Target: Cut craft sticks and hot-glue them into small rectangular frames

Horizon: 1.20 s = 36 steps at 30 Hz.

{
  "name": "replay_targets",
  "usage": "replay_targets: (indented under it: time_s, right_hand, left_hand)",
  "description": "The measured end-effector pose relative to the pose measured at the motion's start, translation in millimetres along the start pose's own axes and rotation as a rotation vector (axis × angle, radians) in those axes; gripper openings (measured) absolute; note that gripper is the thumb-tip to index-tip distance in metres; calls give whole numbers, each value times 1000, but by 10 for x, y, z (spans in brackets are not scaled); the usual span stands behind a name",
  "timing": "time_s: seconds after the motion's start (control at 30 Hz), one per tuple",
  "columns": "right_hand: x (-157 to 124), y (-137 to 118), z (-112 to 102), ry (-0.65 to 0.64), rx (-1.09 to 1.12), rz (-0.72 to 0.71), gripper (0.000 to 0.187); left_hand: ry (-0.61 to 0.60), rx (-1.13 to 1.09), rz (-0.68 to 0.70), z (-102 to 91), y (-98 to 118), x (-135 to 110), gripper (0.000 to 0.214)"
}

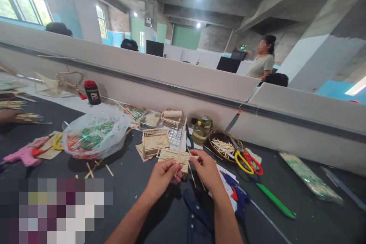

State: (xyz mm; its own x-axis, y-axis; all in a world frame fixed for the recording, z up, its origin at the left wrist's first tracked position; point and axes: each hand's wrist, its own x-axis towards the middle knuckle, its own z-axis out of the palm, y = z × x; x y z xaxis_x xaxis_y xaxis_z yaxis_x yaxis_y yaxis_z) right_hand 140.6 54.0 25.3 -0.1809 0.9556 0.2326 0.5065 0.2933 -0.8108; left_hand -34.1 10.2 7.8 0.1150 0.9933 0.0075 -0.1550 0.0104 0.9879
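Note:
My left hand (168,171) is closed, with thin wooden sticks (182,141) pinched between thumb and fingers and pointing up and away. Close beside it, my right hand (204,166) has its fingers curled together near the sticks' lower part; what they hold, if anything, is hidden. Loose sticks slant downward just below the right fingers. Behind both hands lies a small slatted piece made of sticks (166,155), partly covered by them. A box-like stick model (156,143) stands farther back on the left. Dark blue-handled pliers (197,207) lie between my forearms.
On the left are a plastic bag of wrappers (94,133) and a pink glue gun (24,155). Toward the right lie a basket of short sticks (224,146), scissors (248,162), a blue glue gun (240,196) and a green-handled tool (276,200). A jar (201,129) stands behind. Another person's hand (10,116) holds sticks.

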Motion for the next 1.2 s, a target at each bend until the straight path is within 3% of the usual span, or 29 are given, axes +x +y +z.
replay_targets:
  time_s: [0.2, 0.43, 0.63, 0.83, 0.93, 1.03, 1.2]
  right_hand:
    - [-12, -255, -22, -91, 356, 98, 25]
    - [-41, -321, 27, -77, 397, 59, 25]
    - [-74, -359, 6, -155, 470, 47, 25]
    - [-72, -430, 65, -125, 368, -23, 22]
    - [-55, -429, 93, -118, 404, 33, 25]
    - [-67, -379, 116, -140, 462, 100, 28]
    - [-177, -238, 134, -69, 340, 20, 27]
  left_hand:
    - [-48, 127, 86, 80, -20, -38, 36]
    - [-118, 180, 116, 73, 38, -50, 35]
    - [-185, -131, -21, 18, 51, -35, 30]
    - [-132, -196, -75, 41, 42, -48, 29]
    - [-128, -226, -118, 47, 66, -72, 33]
    - [-144, -241, -159, 49, 82, -94, 35]
    - [-168, -249, -262, 100, 50, -114, 36]
